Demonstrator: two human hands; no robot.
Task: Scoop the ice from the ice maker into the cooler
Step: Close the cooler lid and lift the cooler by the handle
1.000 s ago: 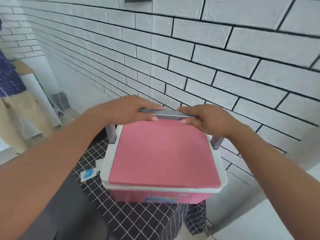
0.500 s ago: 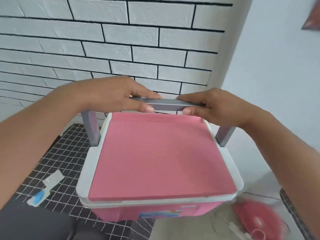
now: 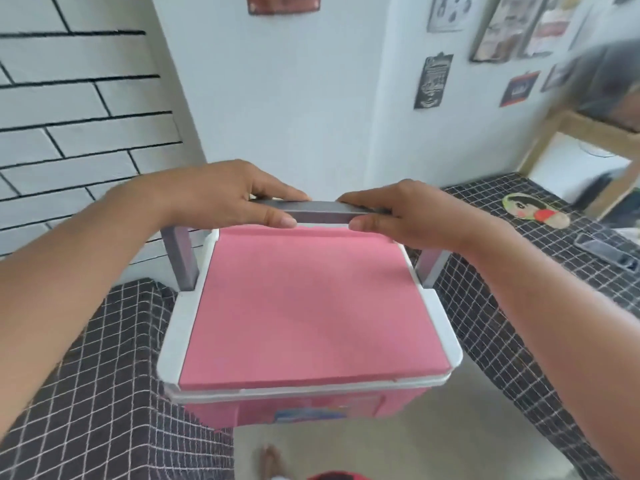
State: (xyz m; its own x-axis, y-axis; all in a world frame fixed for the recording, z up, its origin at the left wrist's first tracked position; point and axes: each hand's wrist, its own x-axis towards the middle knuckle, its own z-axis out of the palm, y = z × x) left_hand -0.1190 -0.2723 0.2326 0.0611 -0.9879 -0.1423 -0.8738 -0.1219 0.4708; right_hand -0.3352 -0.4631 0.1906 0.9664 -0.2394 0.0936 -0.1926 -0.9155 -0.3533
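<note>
Between two checked tables, both hands (image 3: 221, 197) (image 3: 408, 214) hold the lidded cooler (image 3: 311, 317)

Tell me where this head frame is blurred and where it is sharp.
Head view: the hands and the cooler they carry by its grey handle read fairly sharp; the upper right corner, shelf and wall posters smear; wide-angle bending curves the brick lines.

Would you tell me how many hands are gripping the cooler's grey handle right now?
2. The left hand grips the handle at its left end; the right hand grips its right end, above the cooler.
</note>
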